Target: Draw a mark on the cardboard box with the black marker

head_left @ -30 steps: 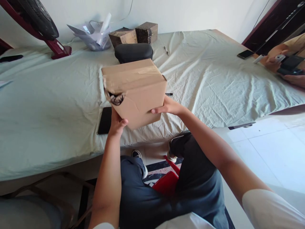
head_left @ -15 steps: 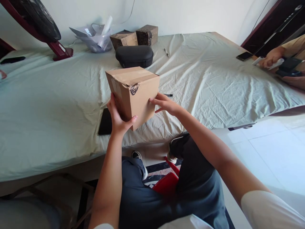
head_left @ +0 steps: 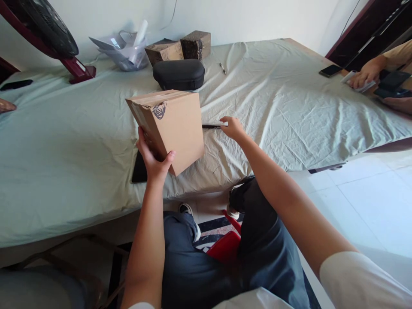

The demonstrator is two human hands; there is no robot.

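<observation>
My left hand (head_left: 154,161) grips the lower left corner of a closed cardboard box (head_left: 180,133), its thumb on the near face and its fingers along the left side. The box tilts over the bed-like, cloth-covered surface. A black scribble (head_left: 159,110) marks its upper front corner, and tape runs along its top edge. Right of the box, my right hand (head_left: 232,128) closes its fingers on the end of a dark pen (head_left: 210,126) at the cloth. The pen's other end is hidden behind the box. A black flat device (head_left: 139,169) lies partly under my left hand.
Behind the box are a black case (head_left: 179,74), two scribbled cartons (head_left: 196,45), a clear plastic basket (head_left: 130,58) and another pen (head_left: 222,68). A fan (head_left: 77,71) stands left. At right, another person's hand (head_left: 365,77) is near a phone (head_left: 331,71).
My right hand has left the box and moved right onto the pen. The box has turned and shifted slightly left in my left hand, showing more of its near face.
</observation>
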